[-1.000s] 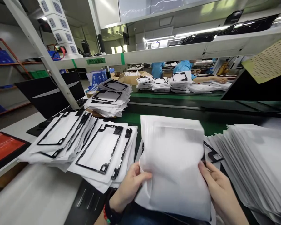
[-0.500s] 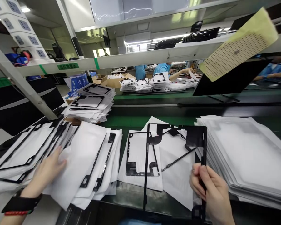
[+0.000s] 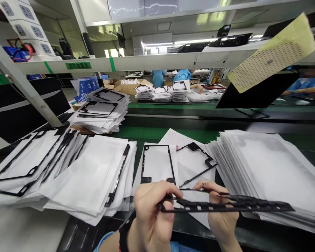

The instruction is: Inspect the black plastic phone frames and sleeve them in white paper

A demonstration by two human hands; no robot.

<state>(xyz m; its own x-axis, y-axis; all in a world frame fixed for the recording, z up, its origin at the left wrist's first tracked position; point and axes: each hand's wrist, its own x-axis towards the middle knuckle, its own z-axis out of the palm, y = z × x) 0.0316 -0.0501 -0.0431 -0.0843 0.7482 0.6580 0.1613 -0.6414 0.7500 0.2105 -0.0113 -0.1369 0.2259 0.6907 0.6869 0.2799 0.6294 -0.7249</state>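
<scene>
A thin black frame (image 3: 225,206) is held almost edge-on in front of me. My left hand (image 3: 154,210) pinches its left end, and my right hand (image 3: 222,210) grips it farther right, partly behind the bars. Below and beyond lie two similar black frames on white sheets: an upright one (image 3: 170,161) just past my left hand and a slanted one (image 3: 211,161) to its right. A white foam sheet (image 3: 91,175) lies on top of the pile of frames and sheets at left.
A thick stack of white sleeves (image 3: 275,164) stands at right. More layered frames (image 3: 23,157) lie far left, with another pile (image 3: 102,112) behind. A metal rail (image 3: 147,62) crosses above the bench, near a tilted black monitor (image 3: 254,91). People in blue work across the line.
The white sleeve came off the frame and now lies on the left pile. My left hand moved back from there to the frame, which has turned from upright to nearly edge-on.
</scene>
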